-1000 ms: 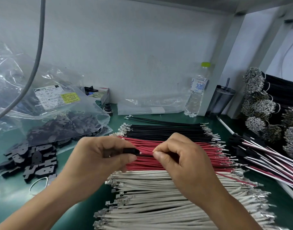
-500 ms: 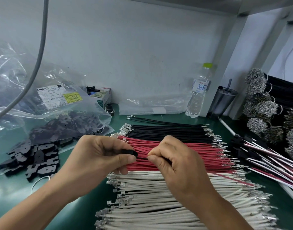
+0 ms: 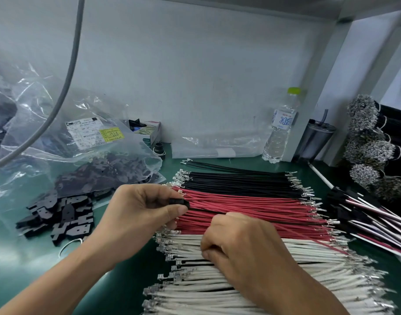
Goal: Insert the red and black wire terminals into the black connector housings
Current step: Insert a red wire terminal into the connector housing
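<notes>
Connector housing sits pinched in your left hand, above the red wires.
Your right hand, fingers curled, reaches into the white wires on the table; I cannot tell if this grip pinches one.

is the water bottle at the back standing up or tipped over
Upright. The water bottle stands on its base against the back wall, its green cap on top, beside the dark tumbler.
</notes>
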`<state>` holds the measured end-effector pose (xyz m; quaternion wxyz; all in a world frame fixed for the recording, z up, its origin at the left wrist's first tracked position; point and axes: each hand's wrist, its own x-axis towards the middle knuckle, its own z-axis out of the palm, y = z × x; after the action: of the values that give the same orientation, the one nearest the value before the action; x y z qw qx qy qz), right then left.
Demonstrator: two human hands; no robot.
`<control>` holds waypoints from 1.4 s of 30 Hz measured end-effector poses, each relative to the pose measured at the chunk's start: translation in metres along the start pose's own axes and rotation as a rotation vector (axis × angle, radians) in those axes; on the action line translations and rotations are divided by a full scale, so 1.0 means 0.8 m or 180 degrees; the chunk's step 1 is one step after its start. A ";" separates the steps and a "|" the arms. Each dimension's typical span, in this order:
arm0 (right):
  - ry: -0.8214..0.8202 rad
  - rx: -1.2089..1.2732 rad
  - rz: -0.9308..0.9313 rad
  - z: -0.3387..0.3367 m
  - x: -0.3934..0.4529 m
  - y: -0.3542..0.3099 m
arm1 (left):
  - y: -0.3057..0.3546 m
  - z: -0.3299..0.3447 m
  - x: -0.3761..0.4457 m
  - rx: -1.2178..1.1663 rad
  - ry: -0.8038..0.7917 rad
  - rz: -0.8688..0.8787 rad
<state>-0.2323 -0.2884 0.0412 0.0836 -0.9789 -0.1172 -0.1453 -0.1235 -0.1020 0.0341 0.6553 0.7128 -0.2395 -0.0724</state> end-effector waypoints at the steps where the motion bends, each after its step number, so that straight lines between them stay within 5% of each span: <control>1: 0.0016 0.0019 0.0053 0.000 0.000 0.000 | -0.001 0.000 0.001 0.0014 0.0004 0.0000; 14: -0.0108 0.0143 0.0227 -0.003 -0.006 0.001 | -0.004 -0.003 0.001 0.0080 -0.0003 -0.0010; 26: 0.1136 0.0272 0.0500 -0.012 0.000 0.002 | 0.004 -0.005 0.001 -0.0331 -0.0205 -0.0165; 42: 0.1327 0.0071 0.0220 -0.010 0.001 0.003 | 0.014 0.001 -0.005 -0.0318 -0.0311 -0.0125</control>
<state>-0.2328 -0.2918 0.0490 0.1219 -0.9300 -0.0653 -0.3405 -0.1300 -0.1009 0.0443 0.6761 0.6793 -0.2532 -0.1318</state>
